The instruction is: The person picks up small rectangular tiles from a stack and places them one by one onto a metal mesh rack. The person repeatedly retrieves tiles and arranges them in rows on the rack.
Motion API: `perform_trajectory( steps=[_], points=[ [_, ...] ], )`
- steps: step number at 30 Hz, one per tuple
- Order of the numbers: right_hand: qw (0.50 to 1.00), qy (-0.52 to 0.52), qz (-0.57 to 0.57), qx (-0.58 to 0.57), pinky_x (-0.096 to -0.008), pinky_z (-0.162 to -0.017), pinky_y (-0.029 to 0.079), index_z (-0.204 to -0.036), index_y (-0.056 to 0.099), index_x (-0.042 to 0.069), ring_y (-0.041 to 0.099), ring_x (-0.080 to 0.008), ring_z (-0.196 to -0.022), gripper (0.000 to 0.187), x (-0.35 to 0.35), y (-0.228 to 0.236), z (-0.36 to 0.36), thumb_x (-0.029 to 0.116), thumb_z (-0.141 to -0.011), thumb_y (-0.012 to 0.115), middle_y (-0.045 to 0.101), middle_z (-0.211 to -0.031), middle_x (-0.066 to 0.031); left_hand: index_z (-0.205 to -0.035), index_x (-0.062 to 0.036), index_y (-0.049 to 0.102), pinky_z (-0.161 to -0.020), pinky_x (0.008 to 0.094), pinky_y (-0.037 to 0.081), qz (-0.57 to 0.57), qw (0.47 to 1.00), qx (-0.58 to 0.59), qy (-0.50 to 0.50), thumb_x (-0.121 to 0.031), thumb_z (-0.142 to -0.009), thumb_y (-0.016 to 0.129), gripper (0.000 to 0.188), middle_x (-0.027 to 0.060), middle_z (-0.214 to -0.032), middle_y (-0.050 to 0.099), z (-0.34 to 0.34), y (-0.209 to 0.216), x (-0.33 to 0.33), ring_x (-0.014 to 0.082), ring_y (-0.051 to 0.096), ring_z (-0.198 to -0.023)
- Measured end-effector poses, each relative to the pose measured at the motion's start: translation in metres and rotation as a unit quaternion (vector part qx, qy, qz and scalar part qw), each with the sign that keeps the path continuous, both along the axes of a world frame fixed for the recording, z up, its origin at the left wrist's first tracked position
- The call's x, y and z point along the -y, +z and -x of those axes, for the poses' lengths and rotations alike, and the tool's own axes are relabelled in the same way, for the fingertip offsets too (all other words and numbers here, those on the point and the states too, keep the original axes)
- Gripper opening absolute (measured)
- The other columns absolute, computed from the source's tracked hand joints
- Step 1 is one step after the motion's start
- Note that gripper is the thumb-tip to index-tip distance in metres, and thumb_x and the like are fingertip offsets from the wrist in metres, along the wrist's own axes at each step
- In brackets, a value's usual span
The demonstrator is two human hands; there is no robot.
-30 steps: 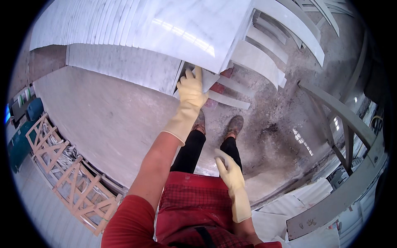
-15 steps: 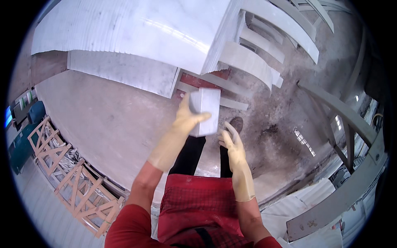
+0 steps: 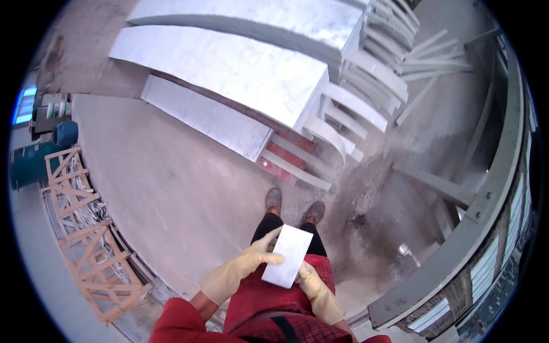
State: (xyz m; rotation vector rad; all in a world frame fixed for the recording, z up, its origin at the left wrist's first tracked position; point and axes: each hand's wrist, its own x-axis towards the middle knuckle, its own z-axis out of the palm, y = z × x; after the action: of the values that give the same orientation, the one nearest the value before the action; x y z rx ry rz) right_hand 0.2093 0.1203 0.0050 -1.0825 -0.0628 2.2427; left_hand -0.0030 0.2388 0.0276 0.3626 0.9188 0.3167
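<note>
Floor (image 3: 166, 188), two hands (image 3: 253, 261) (image 3: 312, 286), one block (image 3: 287, 255)

I'd tag this as a stone workshop or slab yard, industrial type. Main giveaway on my feed: long, low stacks of white, faintly veined slabs (image 3: 229, 67) set out in rows on the floor (image 3: 166, 171), which is bare, grey-brown and dusty, with dark staining toward the right. Loose pale strips (image 3: 424, 103) lie past the stacks' right end. On the left I get rough slatted wooden frames (image 3: 94, 251) with whitish scraps inside, plus a big green drum-shaped thing (image 3: 34, 166), exact kind unclear. Heavy grey beam (image 3: 440, 283) on the right. Workwear fits too: yellowish rubber gloves (image 3: 260, 259), red apron (image 3: 251, 303).
</note>
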Motion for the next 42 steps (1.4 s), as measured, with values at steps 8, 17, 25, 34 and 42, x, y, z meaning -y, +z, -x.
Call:
perform_trajectory(
  steps=[8, 17, 25, 34, 42],
  points=[
    [0.981, 0.107, -0.076, 0.141, -0.0305, -0.083, 0.051, -0.129, 0.068, 0.002, 0.063, -0.0107, -0.094, 0.069, 0.035, 0.097, -0.066, 0.064, -0.099, 0.072, 0.072, -0.109, -0.0009, -0.169, -0.0042, 0.029, -0.123, 0.0419, 0.037, -0.085, 0.988, 0.067, 0.108, -0.032, -0.082, 0.085, 0.107, 0.0141, -0.160, 0.051, -0.036, 0.126, 0.085, 0.0264, 0.048, -0.149],
    [0.915, 0.156, -0.159, 0.337, -0.0345, -0.091, 0.056, -0.130, 0.069, -0.003, 0.070, -0.0169, -0.101, 0.058, 0.081, 0.210, -0.133, 0.040, -0.094, 0.083, 0.077, -0.113, -0.0120, -0.168, -0.0030, 0.033, -0.120, 0.0442, 0.043, -0.055, 0.972, 0.147, 0.172, -0.038, -0.083, 0.083, 0.105, 0.0147, -0.155, 0.057, -0.097, 0.166, 0.184, 0.0293, 0.056, -0.142],
    [0.792, 0.275, -0.210, 0.503, -0.0430, -0.091, 0.056, -0.121, 0.073, 0.000, 0.076, -0.0341, -0.103, 0.072, 0.200, 0.279, -0.165, 0.063, -0.087, 0.079, 0.078, -0.109, -0.0234, -0.164, -0.0021, 0.039, -0.121, 0.0484, 0.044, -0.095, 0.928, 0.231, 0.278, -0.041, -0.086, 0.079, 0.095, 0.0181, -0.155, 0.058, -0.172, 0.197, 0.325, 0.0344, 0.059, -0.140],
    [0.833, 0.205, -0.204, 0.472, -0.0374, -0.092, 0.055, -0.123, 0.074, 0.001, 0.073, -0.0229, -0.102, 0.061, 0.364, 0.294, -0.197, 0.053, -0.091, 0.081, 0.079, -0.110, -0.0157, -0.165, -0.0050, 0.039, -0.124, 0.0531, 0.041, -0.028, 0.944, 0.209, 0.252, -0.057, -0.092, 0.068, 0.095, 0.0205, -0.158, 0.054, -0.200, 0.215, 0.499, 0.0385, 0.056, -0.143],
    [0.885, 0.017, -0.183, 0.427, -0.0332, -0.089, 0.054, -0.125, 0.074, 0.002, 0.070, -0.0153, -0.098, 0.051, 0.439, 0.299, -0.266, 0.044, -0.096, 0.079, 0.077, -0.111, -0.0083, -0.165, -0.0062, 0.040, -0.121, 0.0527, 0.045, -0.072, 0.951, 0.190, 0.233, -0.059, -0.097, 0.067, 0.090, 0.0190, -0.156, 0.056, -0.250, 0.236, 0.541, 0.0359, 0.059, -0.138]
  ],
)
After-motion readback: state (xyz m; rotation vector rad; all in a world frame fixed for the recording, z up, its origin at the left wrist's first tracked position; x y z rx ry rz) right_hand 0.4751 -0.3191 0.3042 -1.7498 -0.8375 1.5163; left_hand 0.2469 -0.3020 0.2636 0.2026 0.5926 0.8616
